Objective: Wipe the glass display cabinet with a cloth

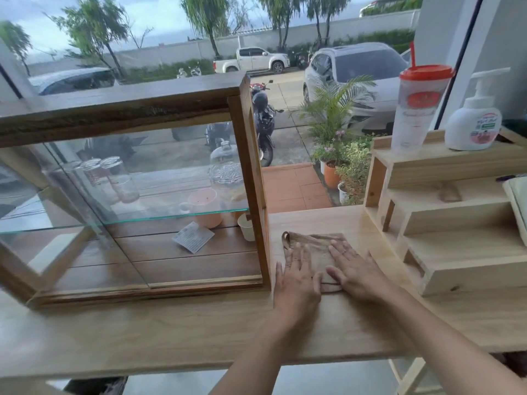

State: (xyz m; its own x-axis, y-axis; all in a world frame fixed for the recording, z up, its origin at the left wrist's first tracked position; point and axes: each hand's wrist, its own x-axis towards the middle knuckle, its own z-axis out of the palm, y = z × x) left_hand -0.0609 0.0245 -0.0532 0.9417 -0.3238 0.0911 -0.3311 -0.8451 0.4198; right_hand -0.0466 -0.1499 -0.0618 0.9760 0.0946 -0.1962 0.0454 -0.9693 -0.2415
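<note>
A folded brown cloth [313,246] lies flat on the light wooden counter [199,332], just right of the glass display cabinet [128,195]. My left hand [295,277] rests flat on the cloth's left part, fingers spread. Over the cloth's right part lies my right hand [353,270], also flat with fingers apart. Neither hand grips the cloth. The cabinet has a dark wooden frame, glass panes and a glass shelf, with jars, a pink cup [204,208], a small white cup and a paper card inside.
A stepped wooden shelf unit [445,223] stands at the right, carrying a plastic tumbler with an orange lid [417,106] and a white pump bottle [474,124]. A large window runs behind the counter. The counter's near edge drops to the floor.
</note>
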